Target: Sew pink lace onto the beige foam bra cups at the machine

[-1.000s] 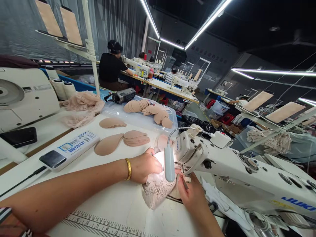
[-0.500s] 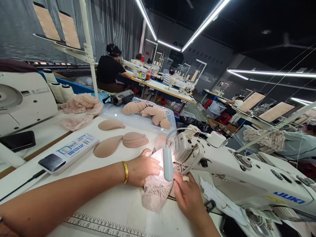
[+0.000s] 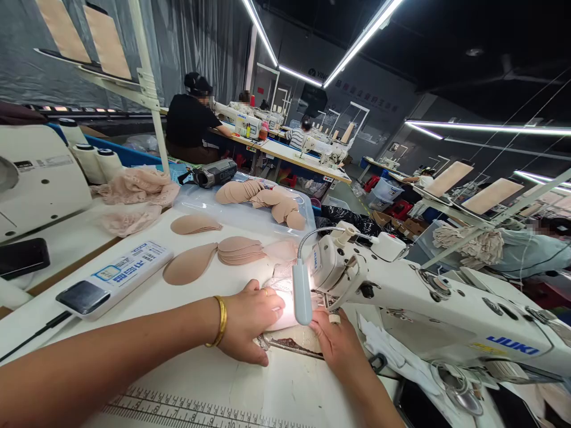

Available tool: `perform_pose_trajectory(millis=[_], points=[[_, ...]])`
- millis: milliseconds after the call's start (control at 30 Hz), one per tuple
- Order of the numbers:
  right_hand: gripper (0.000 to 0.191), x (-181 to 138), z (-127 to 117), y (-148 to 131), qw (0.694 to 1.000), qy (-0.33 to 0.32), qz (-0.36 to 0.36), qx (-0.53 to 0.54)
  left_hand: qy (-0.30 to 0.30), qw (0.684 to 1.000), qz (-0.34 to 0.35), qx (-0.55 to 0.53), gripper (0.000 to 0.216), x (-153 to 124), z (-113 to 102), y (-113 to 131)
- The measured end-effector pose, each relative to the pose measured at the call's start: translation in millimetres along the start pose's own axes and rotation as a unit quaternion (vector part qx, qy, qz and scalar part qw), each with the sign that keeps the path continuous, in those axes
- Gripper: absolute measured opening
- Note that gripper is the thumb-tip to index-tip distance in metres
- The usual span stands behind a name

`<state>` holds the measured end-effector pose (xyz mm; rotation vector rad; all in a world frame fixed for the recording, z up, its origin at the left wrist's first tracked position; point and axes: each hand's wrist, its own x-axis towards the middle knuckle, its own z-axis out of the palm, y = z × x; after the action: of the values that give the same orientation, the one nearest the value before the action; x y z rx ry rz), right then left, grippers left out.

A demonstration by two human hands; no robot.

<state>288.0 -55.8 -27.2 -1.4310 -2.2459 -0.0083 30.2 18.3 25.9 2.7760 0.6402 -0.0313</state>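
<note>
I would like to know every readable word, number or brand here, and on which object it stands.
"JUKI": near sewing machine, arm and head.
"JUKI": distant sewing machine.
"YING", partly legible: back wall.
"10": printed ruler; other figures uncertain.
Too blurred: remaining wall characters, yellow marking; lettering on left machine, white device, grey device.

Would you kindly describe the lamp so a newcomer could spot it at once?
Start at the white sewing machine on the right and follow it to its head. A bent gooseneck ends in the lamp, a slim bar between left hand and right hand. Being grey, it stands out from the white machine.
</note>
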Motion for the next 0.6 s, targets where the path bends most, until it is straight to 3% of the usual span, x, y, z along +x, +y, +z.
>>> perform_pose_trajectory(millis=[100, 200, 300, 467, 600], points=[[0.020, -2, -14, -1, 0.992, -0.075, 0.054, 0.081, -0.048, 0.997, 0.038, -0.053, 0.045, -4, -11, -8], [0.008, -2, -18, -3, 0.976, -0.136, 0.092, 0.140, -0.005, 0.998, 0.052, -0.044, 0.045, -2, -7, -16], [0.012, 0, -19, -5, 0.971, -0.172, 0.088, 0.144, 0.054, 0.995, 0.082, -0.001, 0.028, 5, 6, -20], [0.028, 2, -34, -3, 0.970, -0.192, 0.013, 0.151, 0.110, 0.982, 0.149, 0.021, 0.007, 13, 19, -23], [0.023, 2, -37, 0, 0.962, -0.154, 0.022, 0.224, 0.127, 0.978, 0.160, 0.033, 0.026, 14, 23, -26]])
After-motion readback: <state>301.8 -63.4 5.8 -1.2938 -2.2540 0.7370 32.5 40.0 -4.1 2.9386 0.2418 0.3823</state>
